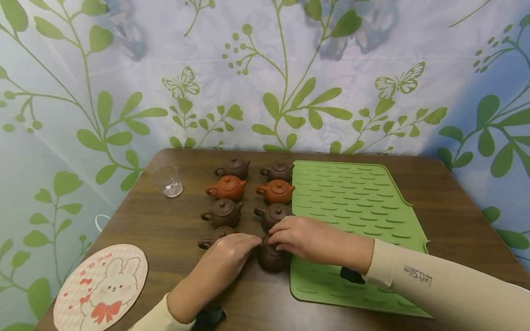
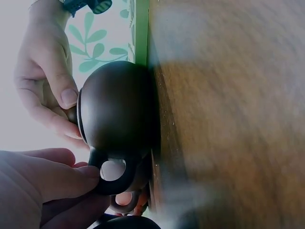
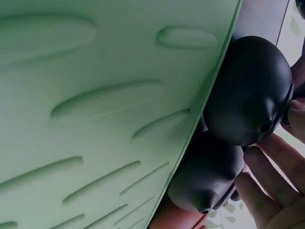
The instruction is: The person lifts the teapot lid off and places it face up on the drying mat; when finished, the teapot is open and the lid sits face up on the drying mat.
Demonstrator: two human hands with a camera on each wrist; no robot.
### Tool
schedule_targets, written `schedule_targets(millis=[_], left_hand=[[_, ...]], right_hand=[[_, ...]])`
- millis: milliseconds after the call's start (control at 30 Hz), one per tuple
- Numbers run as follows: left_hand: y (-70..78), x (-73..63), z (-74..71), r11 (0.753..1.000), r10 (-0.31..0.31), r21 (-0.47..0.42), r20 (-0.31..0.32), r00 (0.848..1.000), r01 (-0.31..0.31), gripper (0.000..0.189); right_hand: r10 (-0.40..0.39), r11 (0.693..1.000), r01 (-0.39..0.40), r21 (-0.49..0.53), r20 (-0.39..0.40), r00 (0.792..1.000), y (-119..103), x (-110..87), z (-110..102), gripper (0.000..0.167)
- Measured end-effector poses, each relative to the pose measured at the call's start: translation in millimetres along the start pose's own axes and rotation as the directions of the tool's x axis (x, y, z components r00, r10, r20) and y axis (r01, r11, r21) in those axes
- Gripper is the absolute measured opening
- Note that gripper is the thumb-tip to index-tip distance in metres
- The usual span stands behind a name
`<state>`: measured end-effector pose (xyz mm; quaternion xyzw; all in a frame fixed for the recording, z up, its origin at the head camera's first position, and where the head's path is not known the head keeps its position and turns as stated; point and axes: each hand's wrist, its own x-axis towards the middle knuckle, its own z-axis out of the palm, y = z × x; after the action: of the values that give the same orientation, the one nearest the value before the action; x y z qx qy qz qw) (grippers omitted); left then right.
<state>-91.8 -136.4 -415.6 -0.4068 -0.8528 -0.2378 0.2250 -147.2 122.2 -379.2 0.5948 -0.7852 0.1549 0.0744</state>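
A dark brown teapot (image 1: 273, 261) stands at the near end of the right-hand row, beside the green mat's edge. My left hand (image 1: 225, 257) pinches its loop handle (image 2: 115, 187) between thumb and fingers. From the other side my right hand (image 1: 304, 239) holds the lid's knob, its thumb and fingers around it; the lid (image 2: 81, 114) sits on the pot. The spout shows on the pot (image 3: 248, 90) in the right wrist view, pointing toward the mat. Just behind it stands another brown teapot (image 1: 271, 215), and a brown teapot (image 1: 223, 231) in the left row is partly hidden by my left hand.
Two rows of teapots run back, with orange ones (image 1: 227, 187) among the brown. A ribbed green silicone mat (image 1: 352, 202) covers the right of the table. To the left are a clear cup (image 1: 170, 181) and a round bunny placemat (image 1: 105, 285). A patterned cloth (image 1: 232, 92) hangs behind.
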Motion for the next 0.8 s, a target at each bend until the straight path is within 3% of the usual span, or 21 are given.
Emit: schedule_targets(millis=[233,800], left_hand=[[0.3,-0.3,-0.4,1.0,0.008,0.005,0.001,1.0,-0.008,0.03],[1.2,-0.4,0.8,1.0,-0.011,0.003,-0.023,1.0,0.011,0.027]], right_hand=[[0.03,0.999,-0.03,0.04,0.015,0.999,0.2,1.5,-0.3,0.018],[0.015,0.999,-0.015,0.039,-0.003,1.0,-1.6,1.5,-3.2,0.017]])
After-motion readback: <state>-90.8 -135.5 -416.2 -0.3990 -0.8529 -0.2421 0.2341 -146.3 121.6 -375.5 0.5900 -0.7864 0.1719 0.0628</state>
